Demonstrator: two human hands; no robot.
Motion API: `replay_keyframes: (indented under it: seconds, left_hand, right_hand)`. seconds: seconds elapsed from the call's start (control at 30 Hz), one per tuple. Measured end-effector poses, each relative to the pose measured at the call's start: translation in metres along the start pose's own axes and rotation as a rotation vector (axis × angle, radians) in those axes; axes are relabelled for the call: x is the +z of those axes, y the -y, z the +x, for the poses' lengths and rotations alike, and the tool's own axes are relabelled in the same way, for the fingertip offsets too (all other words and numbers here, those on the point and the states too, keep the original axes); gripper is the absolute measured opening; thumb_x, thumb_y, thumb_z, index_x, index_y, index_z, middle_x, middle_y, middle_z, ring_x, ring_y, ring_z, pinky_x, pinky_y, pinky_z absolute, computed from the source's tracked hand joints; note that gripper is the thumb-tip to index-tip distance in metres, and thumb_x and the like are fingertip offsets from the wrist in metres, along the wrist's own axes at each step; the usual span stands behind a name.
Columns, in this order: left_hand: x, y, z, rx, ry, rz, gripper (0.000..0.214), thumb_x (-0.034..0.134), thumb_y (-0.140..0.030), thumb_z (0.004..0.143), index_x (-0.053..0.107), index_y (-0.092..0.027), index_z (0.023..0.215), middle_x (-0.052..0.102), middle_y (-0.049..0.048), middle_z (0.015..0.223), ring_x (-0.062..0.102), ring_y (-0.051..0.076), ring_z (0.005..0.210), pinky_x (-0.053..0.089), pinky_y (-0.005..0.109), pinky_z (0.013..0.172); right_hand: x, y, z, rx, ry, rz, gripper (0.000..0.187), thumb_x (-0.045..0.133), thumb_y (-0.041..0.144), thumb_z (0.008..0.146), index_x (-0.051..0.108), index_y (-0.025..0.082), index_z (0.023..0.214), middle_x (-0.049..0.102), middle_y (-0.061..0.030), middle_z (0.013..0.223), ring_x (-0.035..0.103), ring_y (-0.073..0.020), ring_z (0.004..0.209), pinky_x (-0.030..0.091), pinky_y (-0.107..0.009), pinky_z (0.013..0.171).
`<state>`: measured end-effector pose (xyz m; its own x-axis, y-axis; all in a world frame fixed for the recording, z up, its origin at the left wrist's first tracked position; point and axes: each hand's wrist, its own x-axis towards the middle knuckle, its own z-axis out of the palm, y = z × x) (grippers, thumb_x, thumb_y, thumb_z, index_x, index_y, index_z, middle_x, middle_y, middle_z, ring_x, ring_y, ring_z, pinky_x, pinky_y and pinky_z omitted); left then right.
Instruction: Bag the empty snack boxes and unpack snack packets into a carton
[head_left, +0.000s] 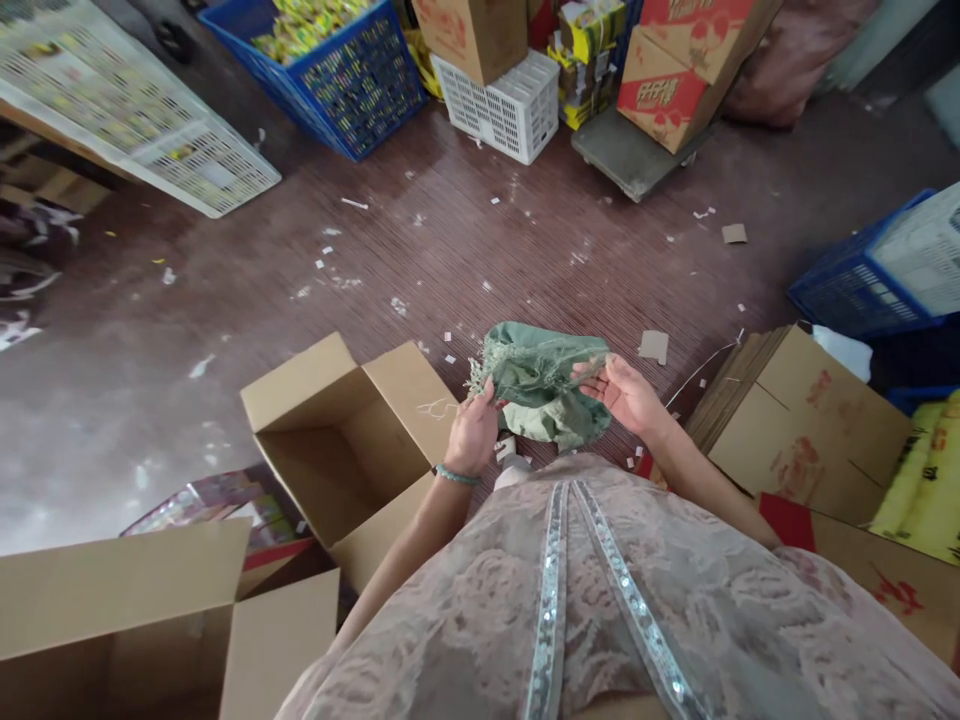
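A green woven sack [559, 415] with a frayed, stringy edge hangs in front of my body, above the floor. My left hand [474, 432], with a beaded bracelet at the wrist, pinches the sack's frayed left side. At the other side my right hand [626, 392] grips the sack's edge between thumb and fingers. Loose pale threads trail from the fabric near my left hand. Just left of that hand stands an open cardboard box [330, 480] with its flaps spread and nothing visible in it.
Another open carton [120, 590] stands at lower left. Flattened cardboard [802, 420] is stacked at right, near a blue crate [862, 270]. Across the floor are a blue basket of yellow packets [352, 90], a white crate [510, 110] and a loaded trolley [630, 165]. Paper scraps litter the floor.
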<state>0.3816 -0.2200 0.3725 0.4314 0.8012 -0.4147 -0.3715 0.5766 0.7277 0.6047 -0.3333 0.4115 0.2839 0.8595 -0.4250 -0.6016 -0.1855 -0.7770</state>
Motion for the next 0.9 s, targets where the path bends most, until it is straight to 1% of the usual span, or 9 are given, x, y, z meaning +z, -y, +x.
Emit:
replay_keyframes:
  seconds: [0.07,0.13,0.27,0.4,0.5,0.6,0.67,0.77,0.9]
  left_hand:
    - [0.005,-0.012,0.002,0.026,0.015,-0.063,0.026,0.074,-0.037,0.086,0.077,-0.017,0.102,0.075,0.0084,0.119,0.068,0.021,0.109,0.055,0.030,0.092]
    - [0.005,-0.027,0.002,0.013,-0.014,-0.130,0.021,0.067,-0.035,0.091,0.078,-0.019,0.100,0.078,0.0060,0.107,0.070,0.021,0.105,0.056,0.033,0.096]
    - [-0.011,-0.056,-0.008,-0.007,-0.110,-0.167,0.027,0.056,-0.039,0.097,0.078,-0.024,0.103,0.079,0.0031,0.102,0.071,0.022,0.110,0.055,0.038,0.104]
    - [-0.032,-0.075,-0.024,0.069,-0.164,-0.130,0.032,0.052,-0.046,0.098,0.078,-0.029,0.109,0.079,0.0005,0.108,0.068,0.022,0.120,0.056,0.037,0.104]
    - [-0.043,-0.084,-0.039,0.102,-0.192,-0.078,0.029,0.054,-0.046,0.098,0.079,-0.033,0.104,0.079,-0.0024,0.107,0.066,0.022,0.123,0.055,0.037,0.104]
    - [-0.048,-0.093,-0.054,0.150,-0.197,-0.057,0.027,0.056,-0.047,0.097,0.079,-0.035,0.103,0.079,-0.0036,0.109,0.064,0.021,0.126,0.053,0.038,0.108]
    - [-0.048,-0.099,-0.063,0.182,-0.208,-0.069,0.027,0.055,-0.047,0.097,0.079,-0.037,0.107,0.078,-0.0040,0.114,0.063,0.020,0.128,0.052,0.037,0.109]
    - [-0.040,-0.104,-0.066,0.194,-0.237,-0.100,0.030,0.052,-0.045,0.099,0.078,-0.036,0.110,0.077,-0.0030,0.116,0.063,0.020,0.127,0.054,0.036,0.106]
    - [0.005,-0.092,-0.052,0.124,-0.180,0.025,0.041,0.040,-0.037,0.104,0.079,-0.027,0.108,0.078,0.0026,0.111,0.068,0.021,0.119,0.057,0.035,0.099]
  right_hand:
    - [-0.006,-0.006,0.000,-0.007,-0.048,-0.114,0.042,0.079,0.057,0.077,0.062,0.022,0.093,0.076,-0.0043,0.108,0.071,-0.0167,0.101,0.055,-0.026,0.086]
    - [-0.021,-0.015,0.004,0.019,-0.210,-0.263,0.041,0.075,0.059,0.080,0.063,0.020,0.085,0.076,-0.0052,0.095,0.071,-0.0140,0.089,0.053,-0.022,0.076]
    - [-0.047,-0.040,0.018,0.155,-0.458,-0.455,0.037,0.070,0.051,0.086,0.060,0.018,0.072,0.070,-0.0039,0.073,0.062,-0.0107,0.063,0.044,-0.020,0.058]
    - [-0.023,-0.065,0.041,0.159,-0.379,-0.465,0.022,0.081,0.035,0.075,0.068,0.019,0.083,0.069,-0.0006,0.077,0.058,-0.0112,0.063,0.043,-0.022,0.059]
    - [0.015,-0.073,0.062,-0.073,-0.177,-0.621,0.040,0.086,0.021,0.067,0.072,0.021,0.104,0.069,-0.0007,0.101,0.058,-0.0114,0.075,0.048,-0.025,0.076]
    - [0.041,-0.068,0.082,-0.221,-0.017,-0.731,0.015,0.078,0.010,0.070,0.073,0.019,0.081,0.065,-0.0008,0.090,0.057,-0.0143,0.083,0.046,-0.027,0.089]
    - [0.041,-0.060,0.090,-0.234,-0.044,-0.733,0.015,0.068,0.007,0.076,0.068,0.020,0.067,0.063,-0.0012,0.080,0.056,-0.0162,0.086,0.045,-0.029,0.094]
    - [0.026,-0.046,0.095,-0.220,-0.142,-0.726,0.015,0.061,0.013,0.082,0.069,0.022,0.072,0.066,-0.0020,0.083,0.059,-0.0179,0.089,0.046,-0.031,0.096]
    - [0.013,-0.024,0.082,0.011,-0.171,-0.415,0.014,0.066,0.031,0.084,0.069,0.020,0.074,0.068,-0.0023,0.079,0.064,-0.0172,0.078,0.052,-0.030,0.081]
